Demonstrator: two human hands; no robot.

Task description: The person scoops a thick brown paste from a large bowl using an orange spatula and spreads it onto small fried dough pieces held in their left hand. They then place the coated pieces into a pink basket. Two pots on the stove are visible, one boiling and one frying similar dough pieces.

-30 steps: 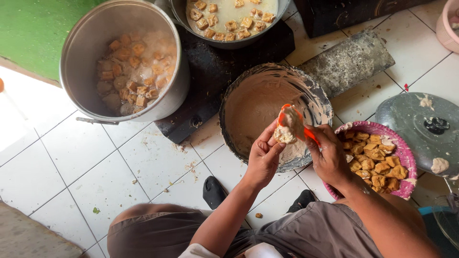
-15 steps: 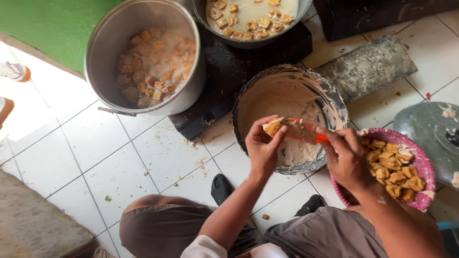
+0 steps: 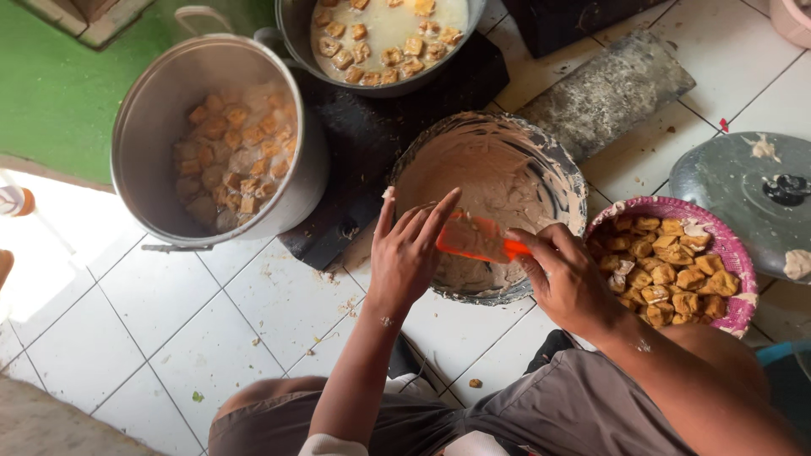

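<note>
While the right hand (image 3: 568, 283) grips the handle of a flat orange plastic spatula (image 3: 475, 239), its fingers wrapped shut around it, the left hand (image 3: 407, 253) is held open with the fingers stretched out and pressed against the near face of the blade; whether anything sits under that palm cannot be told. Both hands meet over the near rim of a round metal bowl smeared with pale beige batter (image 3: 541, 165), which stands on the white tiled floor (image 3: 160, 312).

Just right of the bowl, touching it or nearly so, is a round pink woven plastic basket (image 3: 737, 262) heaped with golden-brown fried tofu cubes (image 3: 672, 274). Beyond the basket lies a grey metal pot lid with a black knob (image 3: 726, 181), dabbed with bits of batter.

To the left stands a tall, deep aluminium pot (image 3: 152, 127) holding more browned tofu pieces in its bottom. At the top edge, a dark pan of pale liquid with floating tofu cubes (image 3: 384, 38) rests on a black stove (image 3: 363, 135). A rough grey stone slab (image 3: 612, 89) lies on the tiles between stove and lid. The person's knees, in brown-grey trousers (image 3: 574, 405), fill the lower edge of the view.
</note>
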